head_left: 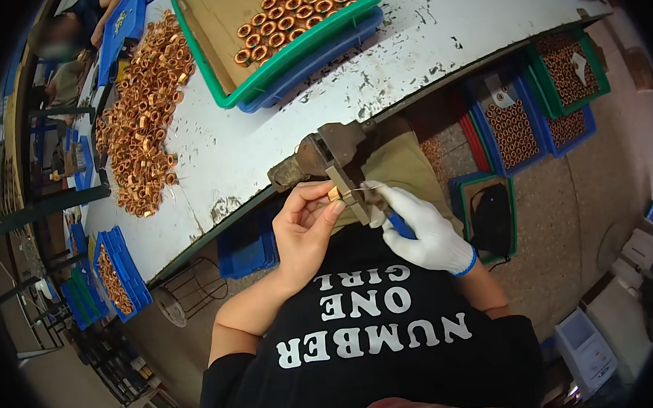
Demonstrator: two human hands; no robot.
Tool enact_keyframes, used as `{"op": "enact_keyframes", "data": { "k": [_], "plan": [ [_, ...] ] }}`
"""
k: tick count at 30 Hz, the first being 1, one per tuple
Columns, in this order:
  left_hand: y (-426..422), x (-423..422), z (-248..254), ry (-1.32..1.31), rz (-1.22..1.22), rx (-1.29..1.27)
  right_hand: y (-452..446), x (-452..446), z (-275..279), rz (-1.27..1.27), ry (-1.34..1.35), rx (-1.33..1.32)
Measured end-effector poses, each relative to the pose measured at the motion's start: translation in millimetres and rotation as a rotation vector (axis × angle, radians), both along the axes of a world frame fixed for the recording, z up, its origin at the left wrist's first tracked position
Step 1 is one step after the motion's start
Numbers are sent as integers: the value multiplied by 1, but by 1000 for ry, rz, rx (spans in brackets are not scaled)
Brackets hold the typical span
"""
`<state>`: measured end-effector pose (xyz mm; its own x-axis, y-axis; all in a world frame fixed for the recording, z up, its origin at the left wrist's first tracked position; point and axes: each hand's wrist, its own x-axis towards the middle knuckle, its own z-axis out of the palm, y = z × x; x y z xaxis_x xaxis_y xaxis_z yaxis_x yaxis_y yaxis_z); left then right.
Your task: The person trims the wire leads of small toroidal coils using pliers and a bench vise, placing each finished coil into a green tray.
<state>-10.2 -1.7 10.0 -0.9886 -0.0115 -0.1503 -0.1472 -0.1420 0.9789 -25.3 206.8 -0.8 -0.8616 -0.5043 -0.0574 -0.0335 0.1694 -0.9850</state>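
Observation:
My left hand [303, 231] is bare and pinches a small copper-wound ring coil [334, 194] between thumb and fingers. The coil sits against the left side of the flat metal jaw of a bench vise [328, 150], which is fixed at the table edge. A thin wire runs from the coil toward my right side. My right hand [420, 228], in a white glove with a blue cuff, is closed around blue-handled pliers [400, 225]. The pliers' tips are close to the wire, but whether they grip it is too small to tell.
On the white table [277, 132] lies a large heap of copper coils [145, 114]. A green tray [219, 91] with coils in rows rests on a blue one. Blue bins [515, 164] of coils stand at the right, below table height. Another person [68, 78] is at the far left.

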Motion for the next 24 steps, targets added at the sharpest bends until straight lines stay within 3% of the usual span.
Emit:
{"op": "enact_keyframes", "data": {
  "k": [4,9,13,19,21,24],
  "plan": [
    [2,0,3,-5,13,-8,-2,-3,-1,45,15,-27],
    [0,3,-1,17,16,4,-1,-8,-8,156,-171,-201],
    [-1,2,1,-13,0,-18,-4,-5,-4,75,106,-39],
    [-13,1,1,-144,-44,39,-7,3,-2,-15,33,-77],
    [-18,5,-2,-105,-47,177,-4,6,0,-35,50,-87],
    [-26,17,-7,-66,-22,303,4,10,-6,-242,-12,-138]
  ]
}}
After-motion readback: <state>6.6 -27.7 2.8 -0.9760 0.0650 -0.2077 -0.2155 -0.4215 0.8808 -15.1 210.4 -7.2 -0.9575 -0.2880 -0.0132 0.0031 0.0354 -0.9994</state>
